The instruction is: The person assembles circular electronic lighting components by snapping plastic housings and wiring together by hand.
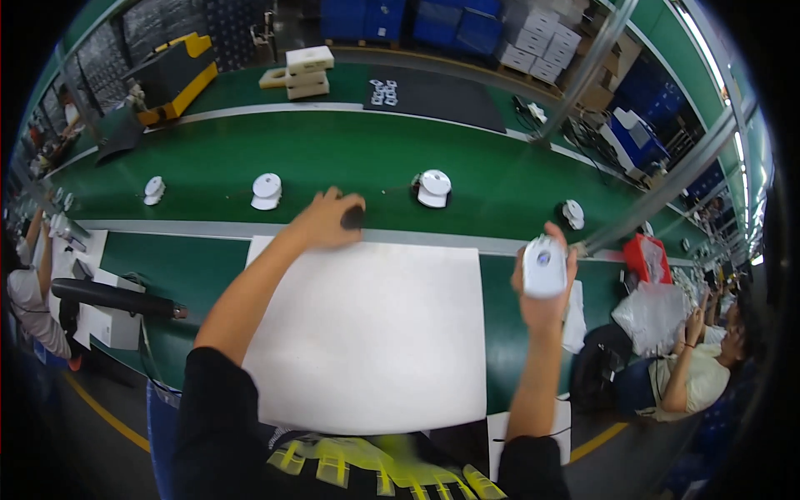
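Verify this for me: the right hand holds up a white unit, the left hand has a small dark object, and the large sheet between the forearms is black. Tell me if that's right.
Not quite: the large sheet between the forearms is white, as the head view shows. The right hand does hold up a white unit, and the left hand has a small dark object.

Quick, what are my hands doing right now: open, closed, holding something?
Left hand: closed on a dark rounded object, kind unclear.
Right hand: closed, holding a white rounded device.
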